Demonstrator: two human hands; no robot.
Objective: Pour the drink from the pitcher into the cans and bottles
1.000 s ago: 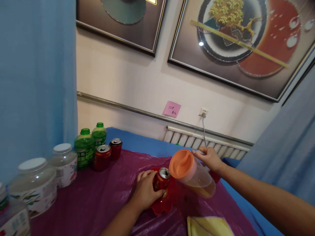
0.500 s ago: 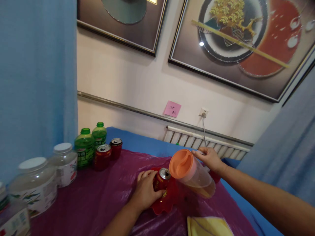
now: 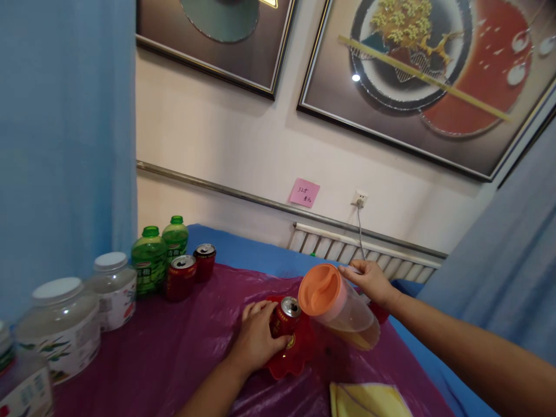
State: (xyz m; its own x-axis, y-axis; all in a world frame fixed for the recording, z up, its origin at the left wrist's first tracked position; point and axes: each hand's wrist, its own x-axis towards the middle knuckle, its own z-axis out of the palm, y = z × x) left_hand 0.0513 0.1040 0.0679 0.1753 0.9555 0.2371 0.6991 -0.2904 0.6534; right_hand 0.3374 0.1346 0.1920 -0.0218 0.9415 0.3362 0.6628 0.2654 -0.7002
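Note:
My left hand (image 3: 257, 336) is wrapped around a red drink can (image 3: 284, 319) with an opened silver top. The can stands upright over a red scalloped dish (image 3: 290, 365). By its handle, my right hand (image 3: 372, 281) grips a clear plastic pitcher (image 3: 347, 321) with an orange lid (image 3: 320, 289). The pitcher tilts left, its lid close beside the can's top. Some brownish liquid lies in the pitcher's lower part. I cannot make out any stream between pitcher and can.
At the left stand two red cans (image 3: 181, 279), two green bottles (image 3: 150, 260) and white-lidded jars (image 3: 65, 330) on the purple plastic cover (image 3: 174, 353). A folded yellow cloth (image 3: 369, 401) lies at the front. Behind are a radiator (image 3: 334, 249) and a plugged socket (image 3: 359, 200).
Almost nothing differs. Both hands, the can and the tilted pitcher hold the same positions.

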